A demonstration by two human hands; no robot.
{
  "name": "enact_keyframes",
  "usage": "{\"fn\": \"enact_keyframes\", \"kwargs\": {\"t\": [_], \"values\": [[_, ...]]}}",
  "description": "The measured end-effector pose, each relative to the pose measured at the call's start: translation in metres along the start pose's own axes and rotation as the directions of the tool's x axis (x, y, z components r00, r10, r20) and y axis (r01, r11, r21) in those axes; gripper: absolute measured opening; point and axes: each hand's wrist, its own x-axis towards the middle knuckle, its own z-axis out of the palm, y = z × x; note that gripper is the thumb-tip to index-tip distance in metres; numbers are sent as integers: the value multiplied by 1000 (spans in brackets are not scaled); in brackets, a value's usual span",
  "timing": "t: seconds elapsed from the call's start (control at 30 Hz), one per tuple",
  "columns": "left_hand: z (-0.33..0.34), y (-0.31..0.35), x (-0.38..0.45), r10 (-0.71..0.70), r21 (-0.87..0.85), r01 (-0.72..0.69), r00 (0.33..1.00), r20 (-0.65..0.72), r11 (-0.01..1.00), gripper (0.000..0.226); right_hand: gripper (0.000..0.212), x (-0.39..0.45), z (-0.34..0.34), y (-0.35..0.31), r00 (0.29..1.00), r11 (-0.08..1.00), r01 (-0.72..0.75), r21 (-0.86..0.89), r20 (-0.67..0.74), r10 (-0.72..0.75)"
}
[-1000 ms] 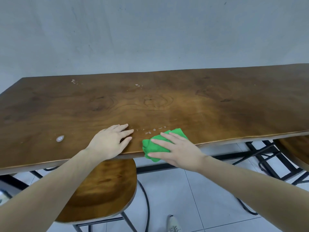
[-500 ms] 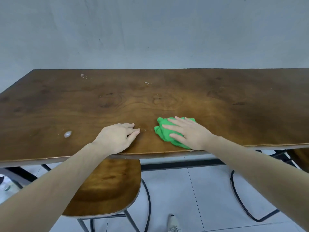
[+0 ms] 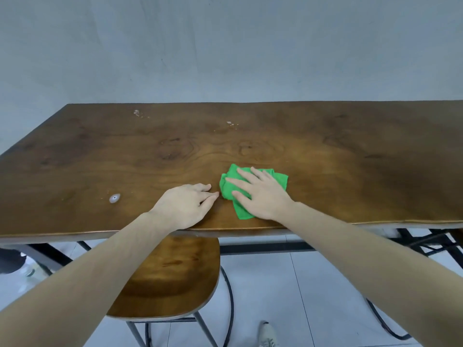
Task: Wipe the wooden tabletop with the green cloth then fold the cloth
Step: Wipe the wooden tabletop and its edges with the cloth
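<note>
Green cloth (image 3: 253, 185) lies bunched at lower centre of the counter (image 3: 350, 159), our right hand (image 3: 260, 196) flat and spread on it; left hand (image 3: 186, 205) rests loosely curled, empty. We judge wiping underway; white spots (image 3: 114, 198) at left await, needing a pressed sweep.

No legible text, labels, brands, numbers or signs on any surface in view.
</note>
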Motion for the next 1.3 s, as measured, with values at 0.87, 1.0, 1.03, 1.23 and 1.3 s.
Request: {"fn": "enact_keyframes", "kwargs": {"t": [0.87,1.0,1.03,1.23,1.3], "values": [[-17,-29,55,-32,34,31,999,40,999,52,58,103,-18,124,954,953,-301,25,22,300],[-19,-40,87,-68,12,68,997,23,998,52,57,138,-18,113,979,979,-203,-28,13,204],[-18,-43,95,-76,12,76,997,4,997,52,56,138,-17,106,992,992,-123,-38,14,124],[-14,-57,140,-130,-37,127,989,-69,991,52,54,113,-14,69,910,915,404,-11,105,-401],[-15,-57,152,-119,-43,116,991,-63,992,53,51,111,-14,68,871,878,479,22,117,-478]]}}
